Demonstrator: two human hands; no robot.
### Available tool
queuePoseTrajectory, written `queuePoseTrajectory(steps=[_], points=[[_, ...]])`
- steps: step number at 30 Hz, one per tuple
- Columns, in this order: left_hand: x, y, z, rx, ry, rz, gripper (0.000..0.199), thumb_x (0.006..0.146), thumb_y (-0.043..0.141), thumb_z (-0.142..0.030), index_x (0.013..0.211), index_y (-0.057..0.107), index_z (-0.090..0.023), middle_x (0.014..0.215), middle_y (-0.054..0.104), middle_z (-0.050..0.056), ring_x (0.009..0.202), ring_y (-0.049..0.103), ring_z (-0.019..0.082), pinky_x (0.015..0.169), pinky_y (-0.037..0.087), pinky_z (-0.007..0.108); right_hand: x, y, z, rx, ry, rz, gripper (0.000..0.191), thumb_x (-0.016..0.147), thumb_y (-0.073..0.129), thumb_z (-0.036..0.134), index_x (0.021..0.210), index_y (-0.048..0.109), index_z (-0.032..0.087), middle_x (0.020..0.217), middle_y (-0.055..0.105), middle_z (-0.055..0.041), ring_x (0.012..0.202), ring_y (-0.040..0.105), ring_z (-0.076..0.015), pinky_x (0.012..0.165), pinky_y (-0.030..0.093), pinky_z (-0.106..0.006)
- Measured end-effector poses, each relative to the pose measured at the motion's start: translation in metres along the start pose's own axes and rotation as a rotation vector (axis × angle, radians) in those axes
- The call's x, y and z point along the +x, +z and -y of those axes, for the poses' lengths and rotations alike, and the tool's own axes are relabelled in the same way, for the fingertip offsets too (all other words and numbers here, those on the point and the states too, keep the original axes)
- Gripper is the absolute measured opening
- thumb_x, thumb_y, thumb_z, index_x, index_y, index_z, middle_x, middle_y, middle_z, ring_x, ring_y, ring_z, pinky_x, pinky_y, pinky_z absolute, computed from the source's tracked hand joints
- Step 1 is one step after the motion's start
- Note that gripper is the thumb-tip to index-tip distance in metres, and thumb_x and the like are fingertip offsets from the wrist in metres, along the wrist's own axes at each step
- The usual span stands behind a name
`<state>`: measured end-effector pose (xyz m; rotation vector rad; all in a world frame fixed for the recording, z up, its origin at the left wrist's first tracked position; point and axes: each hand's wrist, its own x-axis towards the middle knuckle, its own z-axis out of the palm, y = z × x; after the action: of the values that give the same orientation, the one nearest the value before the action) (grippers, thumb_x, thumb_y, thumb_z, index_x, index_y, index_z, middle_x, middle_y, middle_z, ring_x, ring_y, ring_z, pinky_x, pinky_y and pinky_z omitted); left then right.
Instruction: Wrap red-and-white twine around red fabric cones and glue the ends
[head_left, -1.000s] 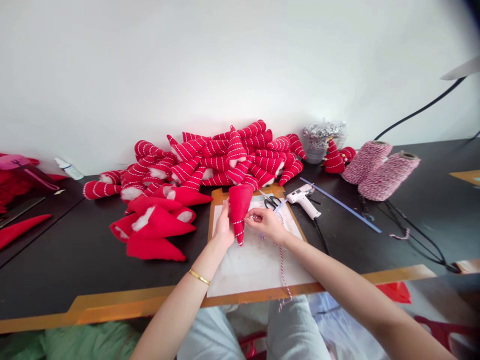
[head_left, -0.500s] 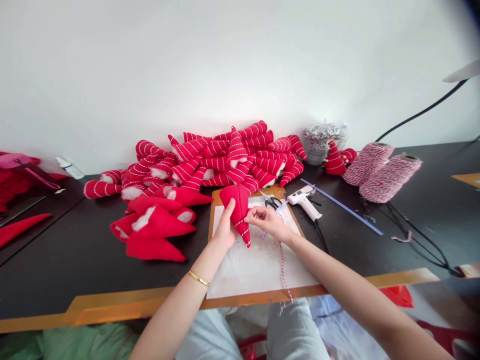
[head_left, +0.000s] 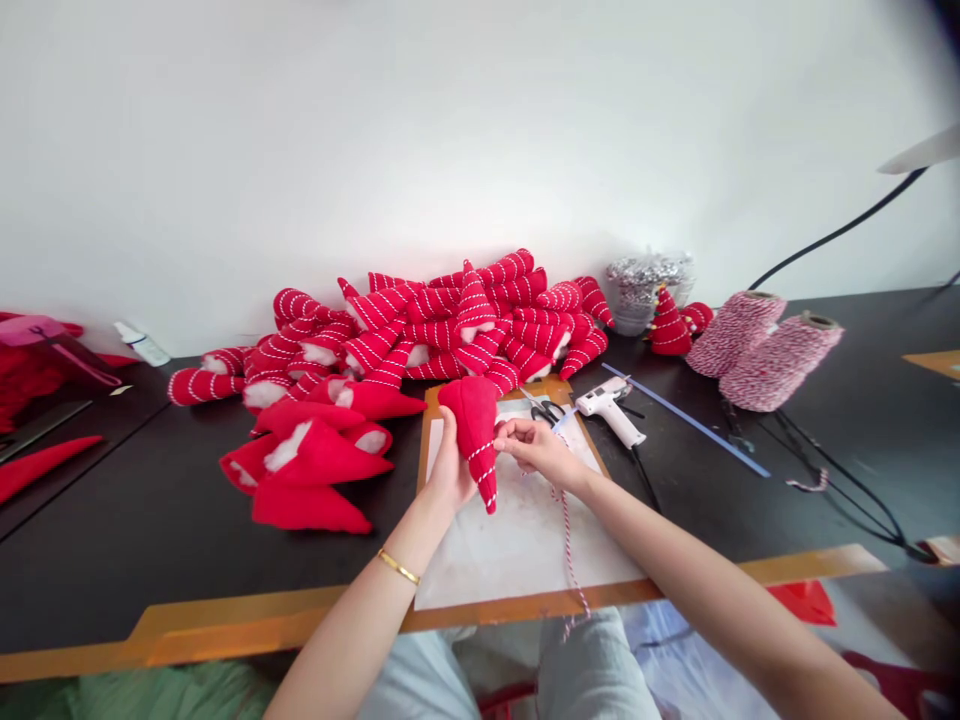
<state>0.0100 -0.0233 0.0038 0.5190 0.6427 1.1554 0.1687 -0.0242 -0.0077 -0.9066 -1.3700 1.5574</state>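
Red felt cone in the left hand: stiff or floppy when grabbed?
Probably soft and light for its size: the stuffed red felt cone looks plump, and nearby red felt cones show white stuffing. Its twine-wrapped tip looks slightly curved, so it's likely floppier there.

Matt felt hat (head_left: pixel 472 430), rough twine spool (head_left: pixel 780 365), smooth black tabletop (head_left: pixel 150 540)

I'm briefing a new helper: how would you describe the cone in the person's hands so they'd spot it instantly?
On the black table, find the wood-framed board in front of the big red heap. Above it, the left hand holds a red felt cone beside the right hand. Its stripes cover only the tip half, unlike the plain or fully striped cones nearby.
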Motion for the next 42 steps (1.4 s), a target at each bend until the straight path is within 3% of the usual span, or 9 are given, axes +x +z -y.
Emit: queuePoseTrajectory(steps=[6,10,13,18,21,24,30,37,42], points=[[0.000,0.000,0.003,0.048,-0.033,0.020,0.068,0.088,0.042,-0.078,0.120,0.070,-0.025,0.104,0.076,0.014,0.112,0.068,0.032,0.084,0.057,0.042,-0.003,-0.003,0.000,0.167,0.158,0.088,0.043,0.067,0.086,0.052,0.083,0.067,0.017,0.053,0.028,0.0124,0.047,0.014,-0.0044,0.042,0.010,-0.021],[0.001,-0.003,0.007,0.083,-0.068,0.109,0.079,0.073,0.052,-0.088,0.114,0.073,-0.024,0.105,0.075,0.015,0.110,0.068,0.034,0.084,0.057,0.044,-0.004,-0.001,0.001,0.196,0.182,0.101,0.041,0.066,0.086,0.051,0.079,0.066,0.017,0.052,0.030,0.0122,0.047,0.012,-0.0043,0.042,0.008,-0.021],[0.003,-0.004,0.007,0.086,-0.071,0.107,0.078,0.071,0.057,-0.087,0.109,0.073,-0.021,0.101,0.076,0.014,0.107,0.068,0.033,0.084,0.057,0.043,-0.003,-0.002,0.002,0.165,0.153,0.040,0.040,0.068,0.084,0.052,0.076,0.065,0.018,0.051,0.035,0.0111,0.044,0.015,-0.0041,0.042,0.013,-0.022],[0.009,-0.005,0.009,0.124,0.181,-0.027,0.065,0.070,0.080,-0.065,0.116,0.064,-0.022,0.107,0.074,0.008,0.100,0.069,0.025,0.082,0.055,0.033,0.001,-0.005,-0.001,-0.201,-0.054,-0.202,0.032,0.072,0.080,0.048,0.077,0.072,0.017,0.060,0.057,0.0023,0.050,0.038,-0.0088,0.048,0.028,-0.025],[0.011,-0.005,0.013,0.208,0.338,-0.096,0.073,0.066,0.091,-0.042,0.127,0.055,-0.025,0.114,0.070,0.004,0.096,0.068,0.018,0.083,0.053,0.028,0.001,-0.002,-0.004,-0.431,-0.162,-0.186,0.027,0.078,0.076,0.044,0.079,0.076,0.017,0.064,0.063,-0.0003,0.055,0.043,-0.0114,0.054,0.034,-0.026],[0.010,-0.005,0.015,0.282,0.399,-0.144,0.076,0.066,0.091,-0.032,0.131,0.052,-0.023,0.115,0.068,0.005,0.097,0.067,0.018,0.085,0.052,0.028,-0.001,0.002,-0.004,-0.482,-0.213,-0.133,0.032,0.081,0.074,0.049,0.080,0.076,0.017,0.066,0.065,-0.0014,0.056,0.044,-0.0122,0.057,0.036,-0.027],[0.010,-0.006,0.010,0.257,0.414,-0.202,0.070,0.071,0.086,-0.028,0.133,0.053,-0.025,0.113,0.070,0.005,0.102,0.069,0.020,0.086,0.052,0.029,-0.004,0.002,0.002,-0.333,-0.206,0.030,0.036,0.078,0.077,0.054,0.078,0.075,0.018,0.069,0.066,-0.0018,0.060,0.050,-0.0134,0.059,0.039,-0.027],[0.008,-0.001,0.011,0.275,0.414,-0.151,0.057,0.071,0.086,-0.023,0.122,0.061,-0.024,0.118,0.069,0.004,0.104,0.067,0.018,0.087,0.052,0.027,0.000,-0.004,-0.001,-0.281,-0.135,-0.077,0.034,0.076,0.078,0.053,0.077,0.074,0.019,0.073,0.069,-0.0025,0.063,0.054,-0.0144,0.060,0.041,-0.028],[0.006,-0.001,0.006,0.195,0.255,-0.109,0.054,0.073,0.085,-0.043,0.118,0.064,-0.023,0.096,0.072,0.005,0.092,0.070,0.022,0.080,0.055,0.032,0.002,-0.004,-0.002,-0.213,-0.091,-0.045,0.035,0.074,0.080,0.053,0.077,0.073,0.019,0.070,0.065,-0.0009,0.059,0.049,-0.0119,0.055,0.036,-0.026]])
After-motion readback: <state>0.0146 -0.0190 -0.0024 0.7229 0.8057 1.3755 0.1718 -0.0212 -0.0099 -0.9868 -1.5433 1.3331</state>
